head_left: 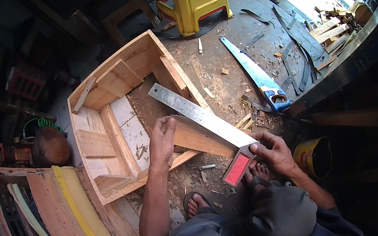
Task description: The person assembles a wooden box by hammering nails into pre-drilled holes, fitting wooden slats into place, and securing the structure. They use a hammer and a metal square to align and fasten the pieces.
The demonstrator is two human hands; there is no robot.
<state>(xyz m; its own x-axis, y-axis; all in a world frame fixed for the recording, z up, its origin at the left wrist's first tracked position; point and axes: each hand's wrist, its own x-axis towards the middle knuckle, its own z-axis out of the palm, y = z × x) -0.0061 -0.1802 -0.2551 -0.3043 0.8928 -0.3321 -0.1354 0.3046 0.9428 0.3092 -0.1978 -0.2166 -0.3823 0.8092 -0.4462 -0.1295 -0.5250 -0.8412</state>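
My left hand (162,142) pinches the end of a brown wooden board (202,138) between thumb and fingers. A try square (204,120) lies slantwise across the board, its long metal blade reaching up and left past the board's edge. Its red-faced stock (238,168) sits at the near right end. My right hand (273,151) is closed round that corner, thumb on the square; whether its fingers also clasp the board is hidden. Behind the board stands an open wooden frame (119,55) with curved sides and small braces inside.
A hand saw (255,73) with a blue handle lies on the floor at right, beside dark strips (306,60). A yellow plastic stool (203,2) stands at the back. A yellow bucket (312,157) is at right. A slatted wooden piece (61,217) with yellow padding is at left.
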